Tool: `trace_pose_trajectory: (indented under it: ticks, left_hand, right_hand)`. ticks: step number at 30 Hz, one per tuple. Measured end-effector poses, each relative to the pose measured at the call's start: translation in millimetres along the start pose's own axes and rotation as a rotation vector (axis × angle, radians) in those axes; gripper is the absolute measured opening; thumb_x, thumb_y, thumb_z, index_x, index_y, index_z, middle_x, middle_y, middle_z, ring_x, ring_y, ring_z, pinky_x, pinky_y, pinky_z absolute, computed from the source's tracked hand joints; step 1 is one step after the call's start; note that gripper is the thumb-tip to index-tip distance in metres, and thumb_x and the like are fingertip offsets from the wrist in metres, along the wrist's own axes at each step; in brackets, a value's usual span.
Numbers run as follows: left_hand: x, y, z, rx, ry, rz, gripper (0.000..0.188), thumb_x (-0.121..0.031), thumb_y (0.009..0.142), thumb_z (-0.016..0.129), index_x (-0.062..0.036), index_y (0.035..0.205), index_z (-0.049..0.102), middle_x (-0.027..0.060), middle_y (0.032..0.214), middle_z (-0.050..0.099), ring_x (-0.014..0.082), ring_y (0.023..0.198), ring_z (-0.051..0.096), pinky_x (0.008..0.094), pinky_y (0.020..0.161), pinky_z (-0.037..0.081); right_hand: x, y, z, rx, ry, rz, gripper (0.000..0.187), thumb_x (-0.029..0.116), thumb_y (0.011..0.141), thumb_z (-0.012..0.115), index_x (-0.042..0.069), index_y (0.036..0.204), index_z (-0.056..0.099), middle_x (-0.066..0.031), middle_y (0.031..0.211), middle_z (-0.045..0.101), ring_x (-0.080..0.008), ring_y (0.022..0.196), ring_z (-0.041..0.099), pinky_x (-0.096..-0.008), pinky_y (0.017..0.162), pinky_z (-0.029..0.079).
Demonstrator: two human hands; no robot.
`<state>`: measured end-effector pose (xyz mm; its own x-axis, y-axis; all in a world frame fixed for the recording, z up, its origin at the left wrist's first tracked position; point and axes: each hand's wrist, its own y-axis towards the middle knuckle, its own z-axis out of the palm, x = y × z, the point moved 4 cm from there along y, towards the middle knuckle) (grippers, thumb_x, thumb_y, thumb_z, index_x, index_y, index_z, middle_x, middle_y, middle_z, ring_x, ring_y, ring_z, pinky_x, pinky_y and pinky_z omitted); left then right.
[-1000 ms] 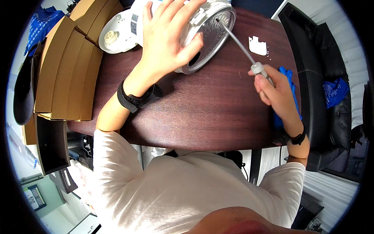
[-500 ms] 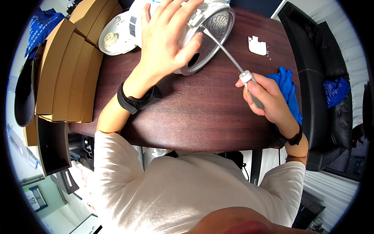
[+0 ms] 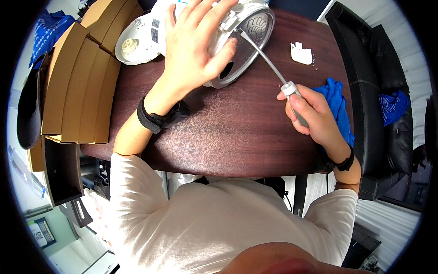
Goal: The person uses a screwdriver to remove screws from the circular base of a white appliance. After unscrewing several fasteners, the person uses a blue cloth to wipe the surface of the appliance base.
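Note:
A screwdriver (image 3: 272, 66) with a long metal shaft and a white-and-grey handle is held in my right hand (image 3: 312, 109), fingers wrapped round the grip. Its shaft slants up and left, and the tip is at the edge of a white appliance (image 3: 223, 50) with a round clear rim and a patterned, drum-like inside. My left hand (image 3: 194, 43) lies on the appliance's white housing with its fingers spread and its thumb toward the round rim. Whether the tip sits in a screw is too small to tell.
Left of the appliance lies a round white cover (image 3: 141, 45) with a cream knob. A small white plate (image 3: 301, 54) rests at the right, tiny screws (image 3: 315, 65) beside it. Blue cloth (image 3: 336, 102) lies at the right edge; cardboard boxes (image 3: 80, 86) stand at the left.
The screwdriver's tip has shifted slightly to the right along the appliance's edge. My left hand has stayed in place on the housing.

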<state>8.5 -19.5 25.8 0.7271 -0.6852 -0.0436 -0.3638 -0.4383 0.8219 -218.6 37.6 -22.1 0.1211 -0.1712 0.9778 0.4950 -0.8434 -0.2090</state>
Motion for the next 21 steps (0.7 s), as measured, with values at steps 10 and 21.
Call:
trace_pose_trajectory:
  ticks: [10, 21]
  left_hand:
    - [-0.1, -1.6, 0.5, 0.004, 0.0, -0.004, 0.059, -0.027, 0.073, 0.064, -0.0116, 0.129, 0.053, 0.0135, 0.131, 0.053, 0.0301, 0.128, 0.043, 0.0542, 0.105, 0.02]
    - [-1.0, -2.9, 0.0, -0.023, 0.01, 0.021, 0.059, -0.025, 0.072, 0.064, -0.0112, 0.129, 0.053, 0.0133, 0.131, 0.053, 0.0303, 0.127, 0.044, 0.0535, 0.103, 0.023]
  right_hand:
    - [8.6, -3.6, 5.7, -0.045, -0.063, 0.013, 0.027, 0.026, 0.098, 0.047, 0.001, 0.103, 0.058, 0.004, 0.064, 0.046, 0.001, 0.049, 0.036, -0.0164, 0.042, 0.027]
    - [43.8, -2.8, -14.5, -0.525, -1.444, -0.539, 0.03, 0.018, 0.082, 0.068, 0.01, 0.109, 0.058, -0.0067, 0.081, 0.061, -0.0213, 0.061, 0.062, -0.0318, 0.053, 0.049]
